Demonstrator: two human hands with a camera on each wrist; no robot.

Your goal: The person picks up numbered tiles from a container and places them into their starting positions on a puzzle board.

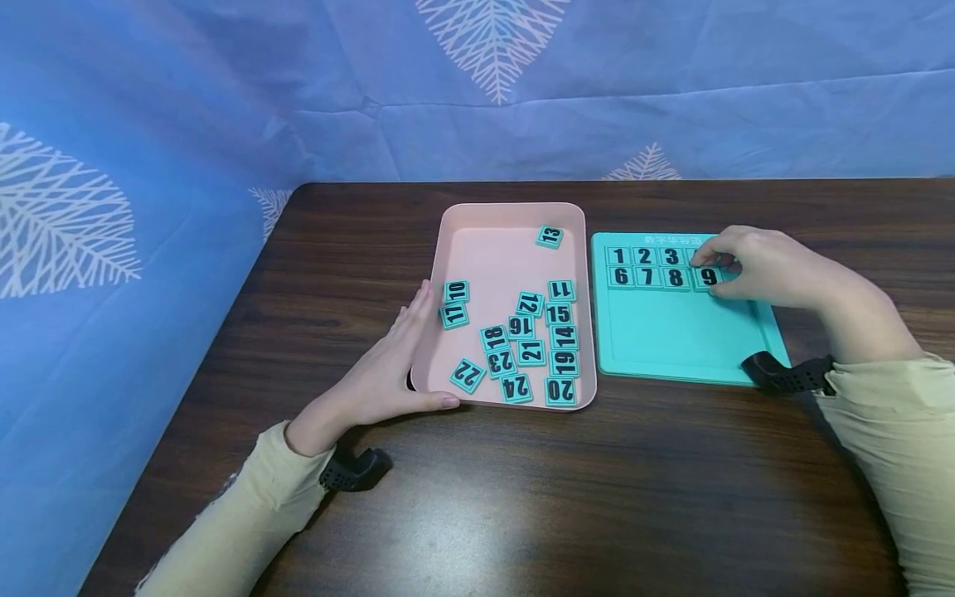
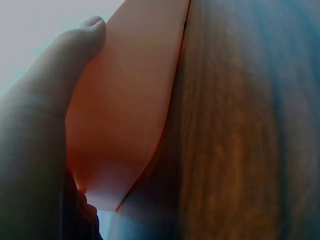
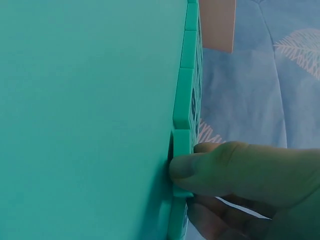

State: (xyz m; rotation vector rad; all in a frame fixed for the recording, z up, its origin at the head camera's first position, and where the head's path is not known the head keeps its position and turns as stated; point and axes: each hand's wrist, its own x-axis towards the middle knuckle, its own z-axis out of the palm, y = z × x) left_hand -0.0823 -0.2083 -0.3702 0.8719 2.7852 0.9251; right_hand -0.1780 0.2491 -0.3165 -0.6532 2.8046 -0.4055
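1. Head view: the right hand pinched the tile marked 9 with curled fingertips, seating it in the second row of the teal board. Tiles 1–3 sat along the board's top row and 6–8 along the second; the rest of the top row was hidden behind the fingers. Below those rows the board was bare. The left hand lay flat against the pink tray, which sat just left of the board, fingers straight along its left wall and thumb along its near edge. It braced the tray and pinched nothing. Loose tiles 10–24 lay scattered in the tray; tile 10 was near its left wall, far from the board.
2. Left wrist view: the thumb pressed on the tray's pink wall, and the wooden counter ran alongside. No tiles were visible.
3. Right wrist view: a fingertip pushed a tile's edge into line against the board's face.
4. Judgement: the step in hand was seating 9. The next move would likely call for letting go, reaching across to the tray for 10 and setting it just right of 9, square in its slot.
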